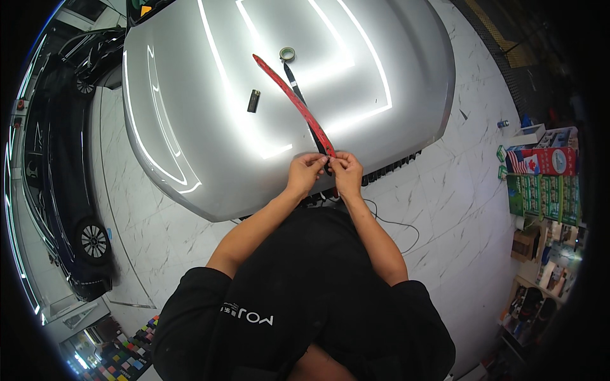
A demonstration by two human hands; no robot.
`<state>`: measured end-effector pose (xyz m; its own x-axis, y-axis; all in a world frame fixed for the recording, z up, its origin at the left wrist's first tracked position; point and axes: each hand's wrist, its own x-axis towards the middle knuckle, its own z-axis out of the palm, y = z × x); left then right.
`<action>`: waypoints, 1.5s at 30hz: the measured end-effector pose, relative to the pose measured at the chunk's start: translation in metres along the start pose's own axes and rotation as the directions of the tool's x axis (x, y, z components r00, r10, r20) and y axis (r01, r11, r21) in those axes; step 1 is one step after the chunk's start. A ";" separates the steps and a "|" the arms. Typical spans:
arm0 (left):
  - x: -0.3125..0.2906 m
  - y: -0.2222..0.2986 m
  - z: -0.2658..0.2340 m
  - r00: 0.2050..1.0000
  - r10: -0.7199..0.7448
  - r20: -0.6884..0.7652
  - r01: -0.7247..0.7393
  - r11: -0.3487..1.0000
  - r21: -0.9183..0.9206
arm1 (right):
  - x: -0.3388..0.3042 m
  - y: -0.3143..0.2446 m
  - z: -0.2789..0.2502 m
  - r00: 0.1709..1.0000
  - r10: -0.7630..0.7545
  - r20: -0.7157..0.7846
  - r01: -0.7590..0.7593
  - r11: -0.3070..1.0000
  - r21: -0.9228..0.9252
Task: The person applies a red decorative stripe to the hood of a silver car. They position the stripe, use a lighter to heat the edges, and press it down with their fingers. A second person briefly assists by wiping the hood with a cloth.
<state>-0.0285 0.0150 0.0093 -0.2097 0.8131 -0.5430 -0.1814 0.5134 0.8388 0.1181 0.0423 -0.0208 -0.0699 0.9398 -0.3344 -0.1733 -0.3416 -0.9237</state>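
Note:
A long, curved red strip with small dark marks lies across a car's silver hood. A black strip with a pale patch runs partly beneath it. At the near ends of the strips, my left hand and my right hand meet, fingertips pinched close together. Both appear closed on the red strip, though my fingers hide exactly what each one grips. Beyond the black strip's far end rests a roll of tape. A small black box-like object, perhaps a lighter, lies left of the red strip.
A thin dark cable loops over the marbled floor to my right. A dark car stands at the left. Stacked boxes and shelves line the right side. Colour swatches show at the lower left.

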 end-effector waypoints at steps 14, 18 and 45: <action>0.007 -0.023 0.010 0.968 0.237 -0.081 -0.230 0.970 0.083 | 0.000 0.002 -0.001 0.989 0.150 0.001 -0.149 0.983 0.111; 0.000 -0.012 0.015 0.913 0.402 -0.074 -0.361 0.877 0.317 | -0.001 0.001 -0.002 0.993 0.115 -0.012 -0.114 0.991 0.071; 0.009 0.005 0.014 1.000 0.003 0.019 -0.004 0.998 0.070 | -0.014 -0.003 -0.005 0.993 -0.035 -0.115 0.008 0.973 -0.230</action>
<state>-0.0177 0.0289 0.0086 -0.1917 0.8195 -0.5401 -0.1127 0.5283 0.8416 0.1241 0.0307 -0.0143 0.0499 0.9457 -0.3212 0.0572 -0.3238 -0.9444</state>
